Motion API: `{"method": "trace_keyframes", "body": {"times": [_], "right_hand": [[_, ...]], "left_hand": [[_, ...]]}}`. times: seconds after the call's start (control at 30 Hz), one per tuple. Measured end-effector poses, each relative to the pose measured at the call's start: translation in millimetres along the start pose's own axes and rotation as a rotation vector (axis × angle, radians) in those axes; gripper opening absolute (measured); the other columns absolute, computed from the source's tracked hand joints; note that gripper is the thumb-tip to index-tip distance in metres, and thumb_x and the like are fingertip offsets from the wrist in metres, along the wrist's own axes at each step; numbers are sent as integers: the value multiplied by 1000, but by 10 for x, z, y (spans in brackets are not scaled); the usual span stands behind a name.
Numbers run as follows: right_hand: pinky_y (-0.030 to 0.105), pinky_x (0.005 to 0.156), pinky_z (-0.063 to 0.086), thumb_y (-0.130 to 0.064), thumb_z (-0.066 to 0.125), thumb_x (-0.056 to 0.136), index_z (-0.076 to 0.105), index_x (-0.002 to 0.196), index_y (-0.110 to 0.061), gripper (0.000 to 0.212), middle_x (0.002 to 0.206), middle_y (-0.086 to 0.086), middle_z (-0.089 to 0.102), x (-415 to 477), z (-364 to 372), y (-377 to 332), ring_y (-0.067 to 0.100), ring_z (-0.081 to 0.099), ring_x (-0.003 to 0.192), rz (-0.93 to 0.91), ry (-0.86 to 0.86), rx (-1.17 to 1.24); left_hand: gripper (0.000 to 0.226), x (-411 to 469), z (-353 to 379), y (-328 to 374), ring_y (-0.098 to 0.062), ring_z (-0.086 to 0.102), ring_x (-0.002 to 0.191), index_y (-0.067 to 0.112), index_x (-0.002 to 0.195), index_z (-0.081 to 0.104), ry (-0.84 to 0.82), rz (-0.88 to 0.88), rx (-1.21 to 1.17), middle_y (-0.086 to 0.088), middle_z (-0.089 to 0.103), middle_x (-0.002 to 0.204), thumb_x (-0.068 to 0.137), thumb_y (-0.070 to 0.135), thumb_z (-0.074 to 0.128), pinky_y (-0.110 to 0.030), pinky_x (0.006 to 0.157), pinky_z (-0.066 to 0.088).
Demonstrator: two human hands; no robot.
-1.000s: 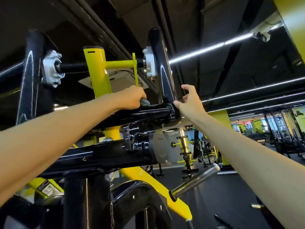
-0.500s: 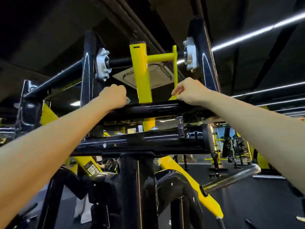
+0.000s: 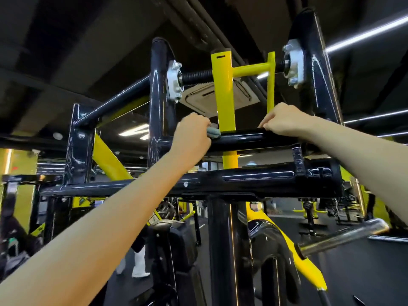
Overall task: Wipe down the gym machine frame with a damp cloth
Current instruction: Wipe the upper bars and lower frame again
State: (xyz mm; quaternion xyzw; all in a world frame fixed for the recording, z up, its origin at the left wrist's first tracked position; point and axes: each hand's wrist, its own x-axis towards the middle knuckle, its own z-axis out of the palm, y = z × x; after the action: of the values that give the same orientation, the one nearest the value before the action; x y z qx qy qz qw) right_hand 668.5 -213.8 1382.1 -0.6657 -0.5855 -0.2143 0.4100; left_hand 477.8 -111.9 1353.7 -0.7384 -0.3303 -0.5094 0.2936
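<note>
Head view: my left hand (image 3: 192, 138) clamps wadded grey cloth (image 3: 213, 132) on glossy black crossbar (image 3: 242, 138); right hand (image 3: 284, 120) grips it, bracing. Press firm, wipe round yellow square post (image 3: 225, 96) just beyond left knuckles.

Glossy black frame (image 3: 254, 138), bright yellow post (image 3: 225, 93) — grey cloth (image 3: 213, 132), silver bearing plates (image 3: 174, 81), chrome bar (image 3: 344, 236)

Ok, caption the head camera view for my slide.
Left hand holds grey cloth on black crossbar; right hand rests on it.

cloth (image 3: 213, 132): mostly hidden in left hand (image 3: 192, 138) | right hand (image 3: 284, 120) fingertips: out of sight | chrome bar (image 3: 342, 236): blurred
</note>
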Motion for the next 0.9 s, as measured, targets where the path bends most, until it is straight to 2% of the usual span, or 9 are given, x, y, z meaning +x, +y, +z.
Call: {"method": "trace_keyframes", "body": {"times": [0.07, 0.17, 0.2, 0.37, 0.53, 0.6, 0.67, 0.8, 0.9], "right_hand": [[20, 86, 36, -4, 45, 96, 71, 114, -8, 32, 122, 10, 65, -5, 3, 8, 25, 56, 116, 3, -6, 12], [21, 86, 37, -4, 45, 95, 71, 114, -7, 32, 121, 10, 64, -5, 18, 19, 26, 55, 116, -2, 5, 13], [22, 86, 38, -3, 46, 95, 71, 113, -7, 31, 120, 10, 65, -4, 15, 22, 26, 56, 115, -6, 19, 14], [21, 83, 38, -2, 43, 95, 71, 113, -6, 33, 120, 10, 64, -11, 31, -2, 16, 51, 99, -9, 14, -6], [21, 87, 37, -4, 46, 95, 73, 108, -8, 30, 120, 9, 65, 23, 51, 59, 24, 55, 113, -5, 40, 23], [22, 89, 37, -6, 47, 95, 73, 107, -9, 29, 119, 9, 66, 29, 49, 47, 24, 55, 114, 4, 50, 47], [24, 88, 39, -5, 48, 94, 73, 107, -10, 29, 119, 10, 66, 6, 47, 17, 23, 56, 109, 9, 52, 53], [24, 91, 39, -3, 44, 93, 69, 118, -12, 35, 132, 11, 59, -38, 42, 0, 26, 53, 119, 9, 155, 64], [21, 92, 37, 0, 42, 92, 70, 114, -11, 37, 129, 13, 60, -44, 39, 23, 27, 50, 124, 56, 259, 157]], "left_hand": [[30, -55, -38, -84, -26, 52, 102, 9, 117, 63, 15, -25, -37, -13, 58, 115, 89, 6, 54, -27, 77, 32], [26, -156, -124, -455, -27, 54, 102, 6, 114, 61, 111, -275, 46, -15, 60, 114, 89, 8, 56, -26, 73, 31], [25, -185, -130, -421, -28, 54, 103, 5, 113, 59, 122, -300, 50, -15, 59, 114, 89, 8, 57, -27, 73, 31], [34, -176, -39, -63, -26, 52, 102, 9, 115, 50, 28, -45, -104, -12, 50, 116, 85, 5, 63, -27, 74, 32], [36, -362, -115, -510, -30, 52, 101, 7, 112, 46, 47, -184, -64, -15, 46, 114, 81, -2, 63, -28, 76, 37], [34, -296, -77, -358, -24, 50, 93, 8, 108, 46, 59, -53, -64, -12, 46, 111, 80, -4, 62, -30, 74, 38], [34, -140, -23, -106, -19, 46, 92, 9, 109, 48, 25, 169, -57, -9, 46, 111, 81, -5, 60, -28, 73, 34], [36, 109, 70, 325, -27, 46, 98, 8, 113, 54, -17, 614, -15, -12, 48, 112, 82, -8, 59, -36, 72, 43], [29, 278, 156, 512, -30, 50, 91, 8, 96, 68, -50, 858, -103, -13, 57, 102, 75, -11, 66, -43, 66, 47]]}}
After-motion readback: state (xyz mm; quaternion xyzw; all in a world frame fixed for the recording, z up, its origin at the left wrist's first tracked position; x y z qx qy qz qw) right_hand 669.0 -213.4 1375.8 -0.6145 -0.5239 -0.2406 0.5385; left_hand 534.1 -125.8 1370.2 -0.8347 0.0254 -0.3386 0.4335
